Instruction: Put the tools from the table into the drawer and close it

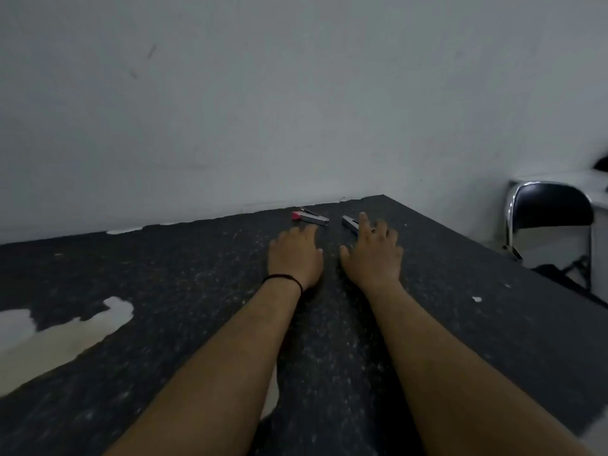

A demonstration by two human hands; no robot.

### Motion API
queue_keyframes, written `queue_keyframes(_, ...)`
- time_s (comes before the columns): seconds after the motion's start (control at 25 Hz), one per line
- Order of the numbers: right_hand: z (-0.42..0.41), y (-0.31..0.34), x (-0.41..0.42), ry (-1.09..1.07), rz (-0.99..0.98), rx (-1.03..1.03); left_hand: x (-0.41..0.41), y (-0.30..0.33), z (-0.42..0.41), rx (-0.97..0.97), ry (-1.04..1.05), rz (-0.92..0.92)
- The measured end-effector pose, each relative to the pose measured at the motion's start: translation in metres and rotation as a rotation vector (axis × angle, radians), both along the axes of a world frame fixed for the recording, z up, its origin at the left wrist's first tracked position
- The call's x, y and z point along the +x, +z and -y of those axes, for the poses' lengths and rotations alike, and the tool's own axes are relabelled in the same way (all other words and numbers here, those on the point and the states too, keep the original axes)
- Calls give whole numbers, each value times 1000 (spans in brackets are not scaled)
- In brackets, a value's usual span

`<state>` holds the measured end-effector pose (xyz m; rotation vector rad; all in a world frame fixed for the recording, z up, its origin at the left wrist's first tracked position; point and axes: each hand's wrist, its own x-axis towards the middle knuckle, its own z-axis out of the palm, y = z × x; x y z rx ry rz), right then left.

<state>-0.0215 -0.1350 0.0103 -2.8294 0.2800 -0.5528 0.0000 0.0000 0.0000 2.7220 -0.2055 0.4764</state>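
The right hand (371, 255) is spread open, fingertips overlapping the grey tool (349, 222). The left hand (295, 255), open, sits just short of the red-tipped tool (311, 217) near the worktop's (164, 291) far edge.

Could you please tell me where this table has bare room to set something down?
Free: the table right of the right hand, toward the chair, and the wide left stretch beyond the peeled patch. Crowded: the far edge, where the red-ended tool, metal tool and left hand cluster.

The single head camera is looking forward and slightly down across a dark table (460, 291) toward a pale wall (263, 93), both forearms stretching away close below it.
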Motion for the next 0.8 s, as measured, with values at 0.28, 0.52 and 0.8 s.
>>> queue_keyframes(0.28, 12, -17, 36, -62, -68, 72, 112, -1, 6, 377, -44, -74)
queue_keyframes(0.52, 14, -21, 44, -82, -110, 38, 118, -5, 3, 354, -93, -8)
queue_keyframes(0.8, 13, -19, 42, -91, -86, 74, 56, -6, 8, 217, -70, -25)
